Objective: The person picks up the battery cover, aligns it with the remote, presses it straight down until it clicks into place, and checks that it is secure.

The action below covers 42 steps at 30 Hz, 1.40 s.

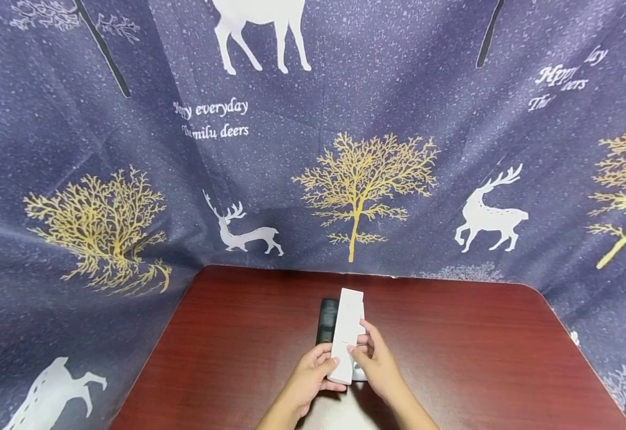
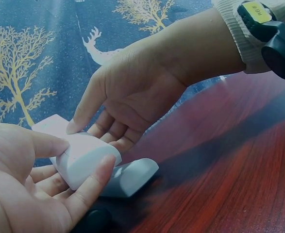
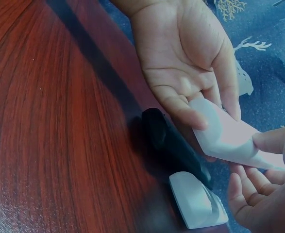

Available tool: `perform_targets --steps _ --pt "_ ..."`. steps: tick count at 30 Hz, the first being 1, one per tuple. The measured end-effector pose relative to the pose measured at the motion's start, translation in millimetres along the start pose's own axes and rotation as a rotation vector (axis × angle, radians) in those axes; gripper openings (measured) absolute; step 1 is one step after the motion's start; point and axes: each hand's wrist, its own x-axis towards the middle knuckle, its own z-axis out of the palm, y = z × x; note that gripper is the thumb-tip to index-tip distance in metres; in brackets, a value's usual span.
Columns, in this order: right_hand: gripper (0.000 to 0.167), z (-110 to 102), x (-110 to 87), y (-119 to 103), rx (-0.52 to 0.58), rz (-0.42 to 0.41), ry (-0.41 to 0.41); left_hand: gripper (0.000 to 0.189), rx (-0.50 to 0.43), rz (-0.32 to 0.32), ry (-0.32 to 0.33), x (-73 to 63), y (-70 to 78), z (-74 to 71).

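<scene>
A long white remote control [image 1: 347, 322], with a thin seam across its upper face, is held up over the table by both hands. My left hand [image 1: 308, 373] grips its near end, thumb on top and fingers underneath. The right hand [image 1: 377, 364] pinches its right side near the middle, the thumb lying on the face. Below it, a black remote control [image 1: 327, 319] lies on the table to the left. A second white remote control [image 3: 195, 201] lies beside the black one, mostly hidden in the head view by the held remote and the right hand.
The dark red wood-grain table [image 1: 237, 340] has rounded far corners. A blue cloth [image 1: 398, 107] printed with deer and trees hangs behind it and at both sides. A wrist camera [image 2: 278, 53] is strapped over the right sleeve.
</scene>
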Motion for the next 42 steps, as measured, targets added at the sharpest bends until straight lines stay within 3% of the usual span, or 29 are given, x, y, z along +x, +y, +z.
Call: perform_targets --steps 27,42 --pt "0.065 -3.9 1.1 1.6 0.016 -0.038 -0.006 0.045 0.036 -0.006 0.03 0.1 3.8 6.1" --pt "0.065 -8.1 0.5 -0.8 0.026 -0.039 0.01 0.052 0.066 0.012 0.008 0.0 6.9 8.8"
